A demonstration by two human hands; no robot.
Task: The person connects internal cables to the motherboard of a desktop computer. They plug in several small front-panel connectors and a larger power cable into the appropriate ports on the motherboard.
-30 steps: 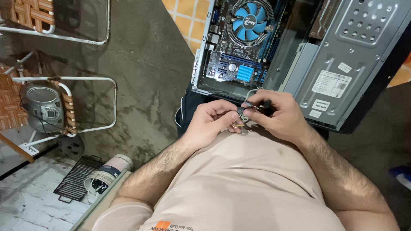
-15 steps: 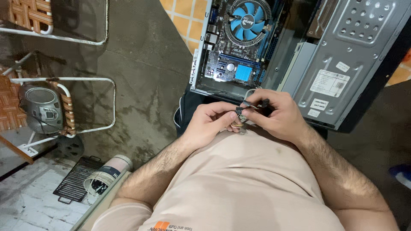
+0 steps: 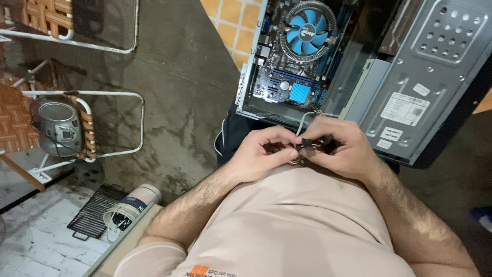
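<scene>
Single head view, looking steeply down, close over hands (image 3: 302, 149).

Small black connector (image 3: 306, 143) pinched between fingertips

Left grip (image 3: 264, 151) and right grip (image 3: 341, 146) meet fingertip to fingertip, forearms angled inward

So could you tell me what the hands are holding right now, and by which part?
Both hands, left hand and right hand, pinch a small black cable connector between their fingertips; its pale cable runs up into the open computer case.
</scene>
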